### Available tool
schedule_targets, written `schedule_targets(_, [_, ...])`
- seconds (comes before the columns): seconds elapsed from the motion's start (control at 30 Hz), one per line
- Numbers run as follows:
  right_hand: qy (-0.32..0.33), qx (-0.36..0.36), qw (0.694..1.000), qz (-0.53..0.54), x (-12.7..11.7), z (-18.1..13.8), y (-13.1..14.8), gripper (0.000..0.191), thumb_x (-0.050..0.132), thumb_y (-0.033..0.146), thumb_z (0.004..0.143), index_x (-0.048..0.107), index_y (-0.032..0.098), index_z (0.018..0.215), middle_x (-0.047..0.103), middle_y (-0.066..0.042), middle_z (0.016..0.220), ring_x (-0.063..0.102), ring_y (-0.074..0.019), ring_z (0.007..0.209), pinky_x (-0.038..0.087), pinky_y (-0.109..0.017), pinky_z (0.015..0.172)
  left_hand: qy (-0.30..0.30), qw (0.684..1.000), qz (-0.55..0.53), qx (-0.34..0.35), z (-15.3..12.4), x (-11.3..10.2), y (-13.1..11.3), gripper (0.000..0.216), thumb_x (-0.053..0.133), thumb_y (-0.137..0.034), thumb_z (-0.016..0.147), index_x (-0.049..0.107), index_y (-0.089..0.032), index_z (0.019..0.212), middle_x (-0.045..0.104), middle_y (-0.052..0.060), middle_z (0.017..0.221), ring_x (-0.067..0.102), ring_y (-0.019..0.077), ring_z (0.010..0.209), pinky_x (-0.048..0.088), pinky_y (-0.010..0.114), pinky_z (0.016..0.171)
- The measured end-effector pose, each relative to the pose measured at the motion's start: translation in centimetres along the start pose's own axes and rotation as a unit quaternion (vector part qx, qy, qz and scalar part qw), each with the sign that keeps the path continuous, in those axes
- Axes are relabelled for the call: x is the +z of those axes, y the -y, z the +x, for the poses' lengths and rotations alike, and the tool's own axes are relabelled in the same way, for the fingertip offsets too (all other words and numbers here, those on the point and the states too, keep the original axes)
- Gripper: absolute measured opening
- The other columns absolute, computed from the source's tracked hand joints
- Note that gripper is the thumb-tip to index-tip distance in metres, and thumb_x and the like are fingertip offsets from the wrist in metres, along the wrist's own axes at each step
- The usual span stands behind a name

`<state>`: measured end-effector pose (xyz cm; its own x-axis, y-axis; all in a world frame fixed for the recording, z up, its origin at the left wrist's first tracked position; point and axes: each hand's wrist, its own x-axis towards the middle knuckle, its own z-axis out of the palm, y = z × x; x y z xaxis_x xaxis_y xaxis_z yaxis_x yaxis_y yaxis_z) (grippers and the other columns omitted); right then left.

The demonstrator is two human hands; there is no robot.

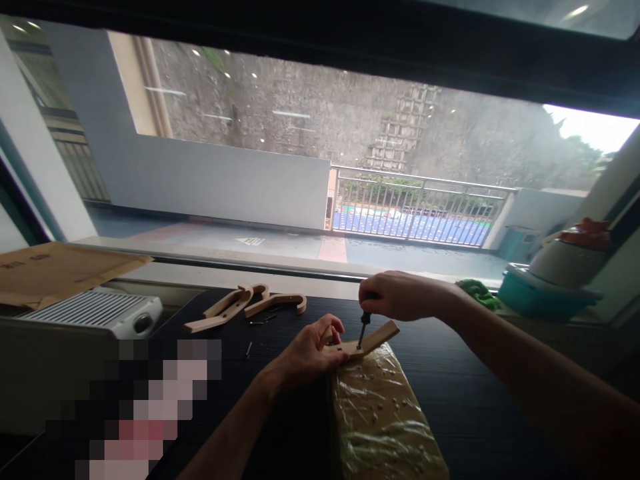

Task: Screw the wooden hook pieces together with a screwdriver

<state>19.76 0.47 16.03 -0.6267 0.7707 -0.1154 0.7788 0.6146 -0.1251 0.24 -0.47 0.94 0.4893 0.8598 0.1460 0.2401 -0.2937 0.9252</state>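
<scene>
My left hand [313,350] is closed on a curved wooden hook piece [375,337], pressing it down on a plastic-wrapped tan block [385,417] on the dark table [475,400]. My right hand [400,295] is wrapped round the handle of a small screwdriver [363,327]. The screwdriver stands upright with its tip on the wooden piece, close to my left fingers.
Three more wooden hook pieces [240,305] lie further back on the table, with loose screws [249,348] near them. A white slatted device [100,310] and cardboard [55,267] sit at left. A teal basin [540,297] with white pots stands at right. A window fills the back.
</scene>
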Motion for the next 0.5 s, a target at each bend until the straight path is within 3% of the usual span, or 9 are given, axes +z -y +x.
schedule_targets(0.27, [0.010, 0.009, 1.000, 0.003, -1.0, -0.3, 0.2, 0.027, 0.053, 0.035, 0.082, 0.066, 0.021, 0.102, 0.065, -0.003, 0.081, 0.051, -0.0119, 0.060, 0.035, -0.025, 0.053, 0.003, 1.000, 0.000, -0.003, -0.1, 0.0, -0.3, 0.033, 0.067, -0.031, 0.074, 0.049, -0.020, 0.099, 0.051, -0.002, 0.083, 0.050, 0.0125, 0.071, 0.042, 0.024, 0.064])
schedule_targets(0.5, [0.006, -0.017, 1.000, 0.024, -0.8, -0.3, 0.4, 0.022, 0.050, 0.029, 0.084, 0.066, 0.018, 0.096, 0.066, -0.003, 0.083, 0.053, -0.0115, 0.063, 0.036, -0.023, 0.054, 0.004, 1.000, -0.002, -0.004, -0.1, 0.0, -0.4, 0.033, 0.067, -0.030, 0.074, 0.048, -0.020, 0.099, 0.051, -0.002, 0.083, 0.050, 0.0126, 0.073, 0.042, 0.024, 0.065])
